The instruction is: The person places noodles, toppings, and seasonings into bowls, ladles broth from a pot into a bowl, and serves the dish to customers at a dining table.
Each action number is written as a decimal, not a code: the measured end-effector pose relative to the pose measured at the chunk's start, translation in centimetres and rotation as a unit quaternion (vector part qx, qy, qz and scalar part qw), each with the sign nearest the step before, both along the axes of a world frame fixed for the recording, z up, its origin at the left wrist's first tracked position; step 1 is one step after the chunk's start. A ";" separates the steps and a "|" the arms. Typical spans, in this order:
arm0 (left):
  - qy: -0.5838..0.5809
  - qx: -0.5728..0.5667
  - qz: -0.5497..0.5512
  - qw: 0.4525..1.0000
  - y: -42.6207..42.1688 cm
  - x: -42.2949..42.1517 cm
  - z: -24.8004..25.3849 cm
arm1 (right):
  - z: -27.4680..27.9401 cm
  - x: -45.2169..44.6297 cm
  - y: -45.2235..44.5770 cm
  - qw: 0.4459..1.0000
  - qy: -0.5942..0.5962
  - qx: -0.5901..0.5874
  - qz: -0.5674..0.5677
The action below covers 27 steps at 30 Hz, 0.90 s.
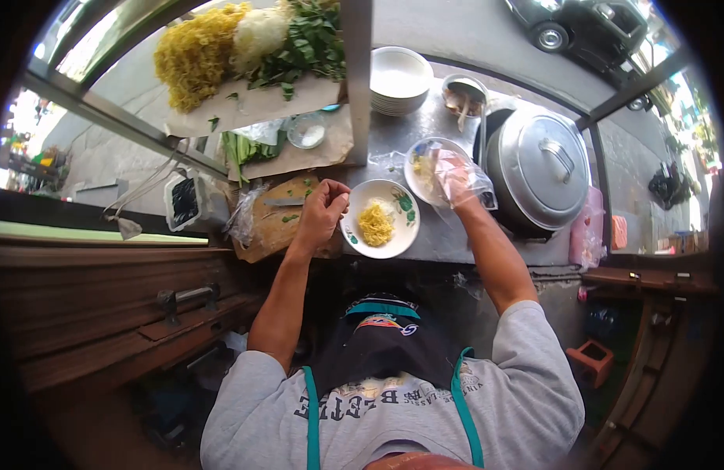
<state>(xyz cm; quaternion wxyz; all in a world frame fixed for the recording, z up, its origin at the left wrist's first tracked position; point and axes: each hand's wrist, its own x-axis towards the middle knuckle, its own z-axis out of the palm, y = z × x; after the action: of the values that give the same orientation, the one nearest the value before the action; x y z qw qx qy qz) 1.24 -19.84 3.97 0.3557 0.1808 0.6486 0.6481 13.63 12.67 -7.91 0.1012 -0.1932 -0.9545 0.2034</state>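
My left hand (324, 213) is closed in a pinch at the left rim of a white bowl (382, 249) with green leaf decoration. What its fingers hold, if anything, is hidden. Yellow noodles (375, 225) and some white noodles lie in that bowl. Clear plastic covers my right hand (453, 178), which reaches over a second white bowl (416, 152) with pale yellow bits of food inside. Its fingers look bunched together; the plastic blurs what is between them. A knife (284, 201) lies on a brown board (277, 225) beside my left hand, among scraps of green leaf.
Yellow noodles (193, 59), white noodles (260, 35) and chopped greens (308, 43) sit on a raised paper-lined shelf. Stacked white bowls (401, 74), a pot with a ladle (464, 98) and a large lidded pot (540, 168) stand along the metal counter. A metal post rises near the bowls.
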 end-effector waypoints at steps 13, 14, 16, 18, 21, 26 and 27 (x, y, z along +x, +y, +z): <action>0.560 -0.190 0.150 0.792 -1.6 -19.9 16.9 | 24.6 -1.0 -12.2 0.980 0.059 -0.046 0.185; 0.572 -0.175 0.146 0.788 -1.4 -21.4 16.7 | 26.3 -2.4 -13.1 0.981 0.044 -0.058 0.182; 0.476 -0.112 0.180 0.854 -1.4 -22.8 17.5 | 25.4 -6.7 -13.3 0.929 0.137 -0.240 0.246; 0.429 0.009 0.262 0.865 -2.0 -23.9 17.9 | 27.0 -11.7 -15.0 0.933 0.139 -0.192 0.272; 0.343 0.161 0.332 0.864 -3.0 -25.0 18.2 | 28.6 -19.1 -17.2 0.931 0.153 -0.135 0.301; 0.271 0.199 0.380 0.862 -5.4 -23.4 19.3 | 31.1 -29.4 -18.9 0.929 0.218 -0.030 0.296; 0.257 0.195 0.380 0.867 -5.9 -23.0 19.4 | 31.8 -31.1 -19.2 0.928 0.232 -0.008 0.292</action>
<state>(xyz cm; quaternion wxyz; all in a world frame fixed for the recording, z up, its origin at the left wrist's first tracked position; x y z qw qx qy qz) -21.80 -25.72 23.38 -0.1396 0.1460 0.5958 0.7773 -17.51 -6.52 23.93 0.2544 0.1461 -0.9168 0.2709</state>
